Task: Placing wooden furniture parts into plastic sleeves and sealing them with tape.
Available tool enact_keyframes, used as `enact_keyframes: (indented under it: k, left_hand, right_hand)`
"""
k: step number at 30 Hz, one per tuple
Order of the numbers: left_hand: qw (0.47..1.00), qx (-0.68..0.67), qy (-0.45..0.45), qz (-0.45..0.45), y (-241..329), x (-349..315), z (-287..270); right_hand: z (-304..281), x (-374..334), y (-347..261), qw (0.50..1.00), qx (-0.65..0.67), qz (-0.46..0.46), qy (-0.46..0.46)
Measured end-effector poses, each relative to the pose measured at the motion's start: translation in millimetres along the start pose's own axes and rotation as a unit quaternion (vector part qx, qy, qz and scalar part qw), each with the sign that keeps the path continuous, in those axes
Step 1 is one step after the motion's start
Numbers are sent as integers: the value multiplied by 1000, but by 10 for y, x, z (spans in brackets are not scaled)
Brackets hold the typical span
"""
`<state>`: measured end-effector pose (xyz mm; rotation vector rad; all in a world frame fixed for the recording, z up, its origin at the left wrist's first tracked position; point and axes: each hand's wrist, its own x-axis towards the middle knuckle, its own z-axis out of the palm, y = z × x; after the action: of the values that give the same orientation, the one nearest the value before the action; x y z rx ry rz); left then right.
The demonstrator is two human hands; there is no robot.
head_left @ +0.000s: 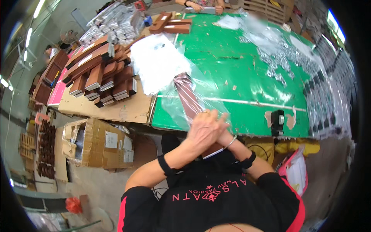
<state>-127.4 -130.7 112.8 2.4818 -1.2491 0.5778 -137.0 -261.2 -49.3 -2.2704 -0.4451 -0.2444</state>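
Observation:
A long, flat reddish-brown bar (188, 99) lies inside a loose clear plastic bag (169, 101), slanting over the table's near edge toward my body. Its pale-edged near end shows below my hands. My left hand (205, 125) is closed over the bagged bar, fingers bent across it and blurred at the tips. Partly beneath it, my right hand (224, 136) presses against the same spot, and its fingers are mostly hidden. Beside the bar's far end lies a pile of white, clear-edged plastic bags (152, 58).
Brown bars (94, 73) are stacked on cardboard at left. Metal fittings (276, 58) lie scattered on the green table (216, 73). A black tape dispenser (277, 122) stands at its near edge, by wrapped stacks (328, 96). An open carton (98, 143) sits left. Another person's hands (197, 7) work opposite.

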Motion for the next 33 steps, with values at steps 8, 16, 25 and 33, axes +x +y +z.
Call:
enact_keyframes:
  k: [8,16,25,33]
  left_hand:
    - [998,3,19,57,112,-257,207]
    - [998,-43,33,14,145,-517,25]
    - [997,-60,45,9,204,-59,294]
    - [915,-395,-57,56,-116,-384,-449]
  right_hand:
    - [84,93,364,869,488,78,35]
    - [-400,355,91,757,620,208,4]
    - [-188,254,-403,933,355,50,8]
    - [-361,559,-778,836,510,201,22]
